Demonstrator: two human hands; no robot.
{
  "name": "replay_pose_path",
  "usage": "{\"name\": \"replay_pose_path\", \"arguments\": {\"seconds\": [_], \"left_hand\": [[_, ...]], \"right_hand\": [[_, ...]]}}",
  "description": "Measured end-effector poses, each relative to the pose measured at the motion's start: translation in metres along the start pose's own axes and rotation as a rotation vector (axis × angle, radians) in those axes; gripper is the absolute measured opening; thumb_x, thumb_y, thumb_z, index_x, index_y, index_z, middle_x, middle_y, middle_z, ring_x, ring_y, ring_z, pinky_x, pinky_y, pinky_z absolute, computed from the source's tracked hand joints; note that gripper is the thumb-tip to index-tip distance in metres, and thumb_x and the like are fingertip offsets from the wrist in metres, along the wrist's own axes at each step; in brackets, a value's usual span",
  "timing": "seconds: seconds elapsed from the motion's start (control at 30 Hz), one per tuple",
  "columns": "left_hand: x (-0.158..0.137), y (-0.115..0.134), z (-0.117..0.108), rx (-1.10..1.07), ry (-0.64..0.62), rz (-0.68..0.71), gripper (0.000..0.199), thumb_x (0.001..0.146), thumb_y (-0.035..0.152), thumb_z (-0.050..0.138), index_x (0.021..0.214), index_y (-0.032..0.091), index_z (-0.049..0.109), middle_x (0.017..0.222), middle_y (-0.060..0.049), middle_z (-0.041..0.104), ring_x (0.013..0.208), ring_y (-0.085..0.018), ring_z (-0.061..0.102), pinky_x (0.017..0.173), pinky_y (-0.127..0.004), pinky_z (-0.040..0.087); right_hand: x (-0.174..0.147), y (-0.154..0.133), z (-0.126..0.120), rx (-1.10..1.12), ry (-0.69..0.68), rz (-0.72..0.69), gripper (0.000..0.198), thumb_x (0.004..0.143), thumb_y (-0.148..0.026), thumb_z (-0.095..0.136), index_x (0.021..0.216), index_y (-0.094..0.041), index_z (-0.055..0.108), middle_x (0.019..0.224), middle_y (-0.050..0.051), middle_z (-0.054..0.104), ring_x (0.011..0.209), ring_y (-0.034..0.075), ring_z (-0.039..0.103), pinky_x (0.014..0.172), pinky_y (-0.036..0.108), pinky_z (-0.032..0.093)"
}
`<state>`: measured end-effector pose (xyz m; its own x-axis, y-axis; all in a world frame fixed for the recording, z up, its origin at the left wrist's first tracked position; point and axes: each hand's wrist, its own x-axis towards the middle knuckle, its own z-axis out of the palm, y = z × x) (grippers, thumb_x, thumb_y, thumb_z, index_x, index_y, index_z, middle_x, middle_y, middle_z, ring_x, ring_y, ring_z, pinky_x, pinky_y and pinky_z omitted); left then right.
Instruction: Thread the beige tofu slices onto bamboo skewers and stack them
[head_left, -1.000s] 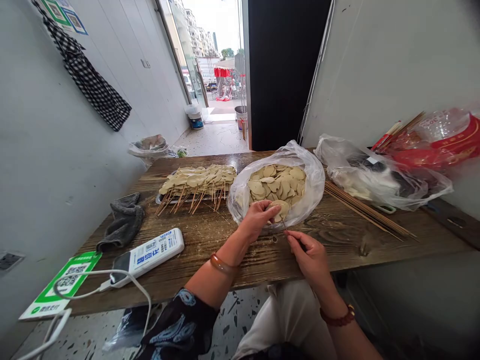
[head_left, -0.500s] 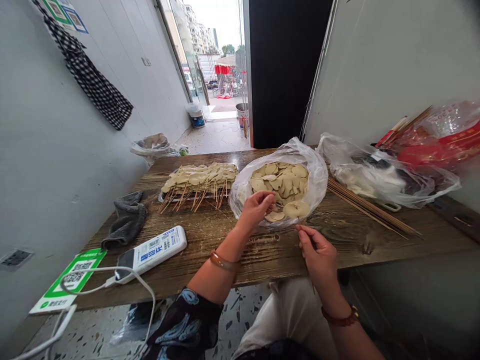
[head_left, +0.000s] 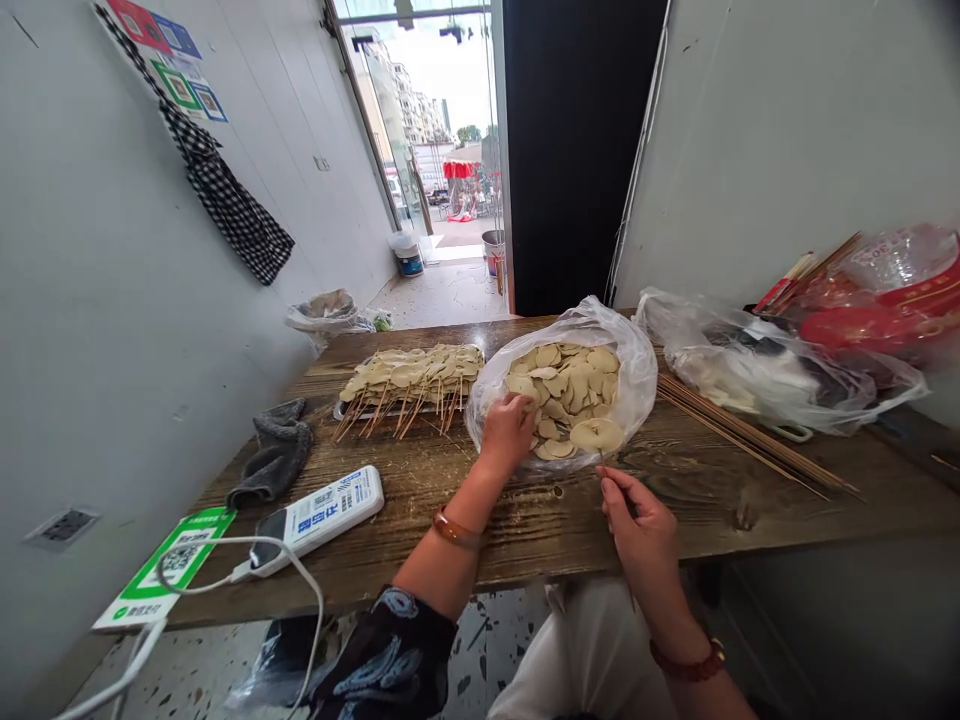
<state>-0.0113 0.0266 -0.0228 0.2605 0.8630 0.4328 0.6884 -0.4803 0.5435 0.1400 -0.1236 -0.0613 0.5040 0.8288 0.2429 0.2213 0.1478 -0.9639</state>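
Note:
A clear plastic bag [head_left: 637,375] lies open on the wooden table, full of thin, pale round slices [head_left: 574,375]. My left hand [head_left: 510,432] reaches over its left side into the slices, fingers bent downward; their tips are hidden, so what they hold, if anything, cannot be seen. Between thumb and fingers of my right hand [head_left: 637,515] is a thin wooden skewer [head_left: 602,462], with one pale slice [head_left: 597,434] threaded at its tip, just over the bag's near edge. Left of the bag, a tray holds stacked skewered slices [head_left: 412,372], their sticks pointing toward me.
Loose skewers [head_left: 750,435] lie right of the bag, beside another plastic bag [head_left: 772,370] and red packaging [head_left: 877,310]. On the left are a grey cloth [head_left: 274,455], a white power bank [head_left: 322,515] with a cable, and a green QR card [head_left: 161,570].
My left hand has moved away from the skewered slice, leftward into the bag's slices. My right hand still holds the skewer in nearly the same place. The camera view has tilted slightly upward.

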Motion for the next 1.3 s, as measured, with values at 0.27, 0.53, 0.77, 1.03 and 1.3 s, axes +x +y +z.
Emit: {"name": "replay_pose_path", "arguments": {"seconds": [0.27, 0.53, 0.77, 1.03, 1.3], "left_hand": [[0.005, 0.0, -0.002, 0.203, -0.035, -0.106, 0.036, 0.077, 0.023, 0.061, 0.113, 0.02, 0.06, 0.121, -0.01, 0.055, 0.105, -0.023, 0.055, 0.091, -0.033, 0.042], [0.019, 0.005, -0.008, 0.401, -0.13, -0.169, 0.028, 0.081, 0.031, 0.057, 0.109, 0.024, 0.059, 0.12, -0.007, 0.055, 0.098, -0.02, 0.059, 0.075, -0.029, 0.044], [0.031, 0.007, -0.013, 0.609, -0.216, -0.036, 0.022, 0.087, 0.032, 0.049, 0.099, 0.02, 0.063, 0.114, -0.01, 0.059, 0.101, -0.024, 0.056, 0.08, -0.034, 0.042], [0.04, 0.0, -0.016, 0.689, -0.265, 0.146, 0.026, 0.089, 0.031, 0.047, 0.098, 0.014, 0.063, 0.105, -0.016, 0.065, 0.103, -0.028, 0.056, 0.087, -0.041, 0.037], [0.05, -0.007, -0.016, 0.657, -0.257, 0.096, 0.037, 0.095, 0.033, 0.033, 0.097, 0.013, 0.065, 0.097, -0.017, 0.068, 0.093, -0.026, 0.062, 0.085, -0.038, 0.039]], "right_hand": [[0.001, -0.002, -0.001, -0.033, -0.035, 0.0, 0.037, 0.083, -0.047, 0.057, 0.098, -0.018, 0.075, 0.079, 0.007, 0.074, 0.063, 0.019, 0.065, 0.052, 0.025, 0.05], [0.002, 0.002, 0.0, -0.033, -0.09, 0.01, 0.037, 0.085, -0.046, 0.054, 0.099, -0.019, 0.074, 0.094, 0.008, 0.074, 0.081, 0.023, 0.068, 0.067, 0.029, 0.054], [0.004, 0.003, 0.001, -0.023, -0.078, -0.062, 0.033, 0.085, -0.043, 0.054, 0.094, -0.019, 0.075, 0.096, 0.009, 0.075, 0.084, 0.024, 0.069, 0.074, 0.034, 0.054], [0.005, 0.007, 0.003, -0.012, -0.087, -0.081, 0.032, 0.086, -0.042, 0.053, 0.096, -0.019, 0.074, 0.099, 0.01, 0.074, 0.088, 0.025, 0.069, 0.081, 0.037, 0.053], [0.004, 0.008, 0.003, -0.033, -0.102, -0.054, 0.033, 0.087, -0.043, 0.053, 0.097, -0.02, 0.074, 0.101, 0.01, 0.074, 0.091, 0.026, 0.068, 0.08, 0.037, 0.054]]}}
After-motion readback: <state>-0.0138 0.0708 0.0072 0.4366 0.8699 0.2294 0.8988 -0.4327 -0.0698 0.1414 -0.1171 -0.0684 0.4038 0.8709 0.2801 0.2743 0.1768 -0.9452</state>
